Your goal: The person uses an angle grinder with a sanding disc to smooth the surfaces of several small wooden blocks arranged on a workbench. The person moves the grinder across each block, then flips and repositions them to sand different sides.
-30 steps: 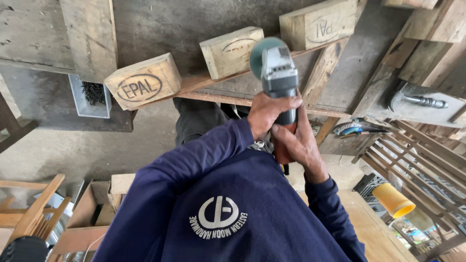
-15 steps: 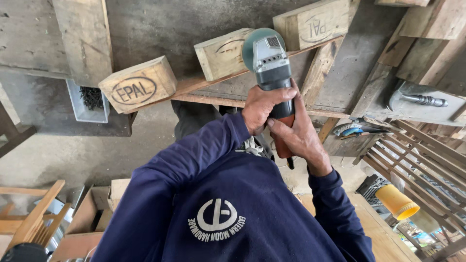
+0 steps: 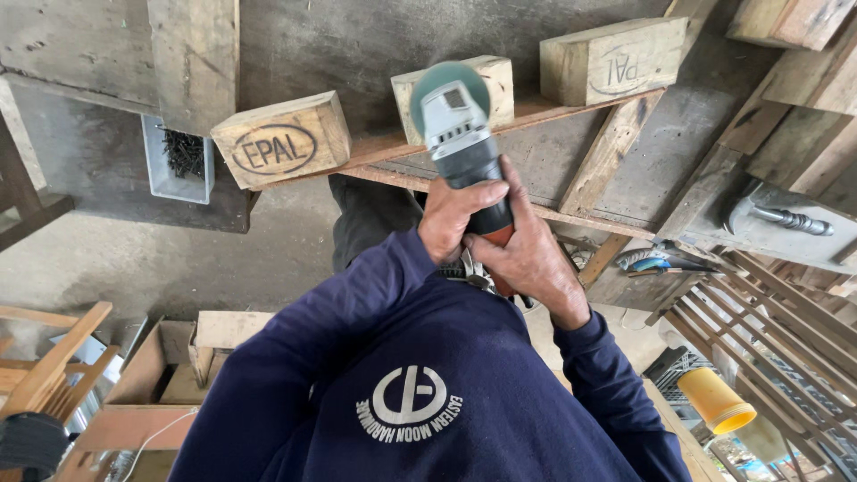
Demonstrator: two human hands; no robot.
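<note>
Grey and orange angle grinder (image 3: 464,152), likely heavy and rigid, sits upper centre against a wooden block (image 3: 486,85), both hands, left (image 3: 455,219) and right (image 3: 527,254), wrapped tight around its body.

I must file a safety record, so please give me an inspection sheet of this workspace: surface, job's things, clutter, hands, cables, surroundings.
Surface: wooden pallet, weathered boards, standing on a concrete floor.
Job's things: angle grinder, its disc at the middle pallet block; two more blocks beside it.
Clutter: hammer on a board at right; pliers; grey tray of dark screws; yellow cup.
Hands: left hand and right hand both grip the grinder body.
Cables: a thin white cord by the cardboard box; grinder cable not clearly seen.
Surroundings: wooden slat frames at right, wooden chair parts at left.
</note>
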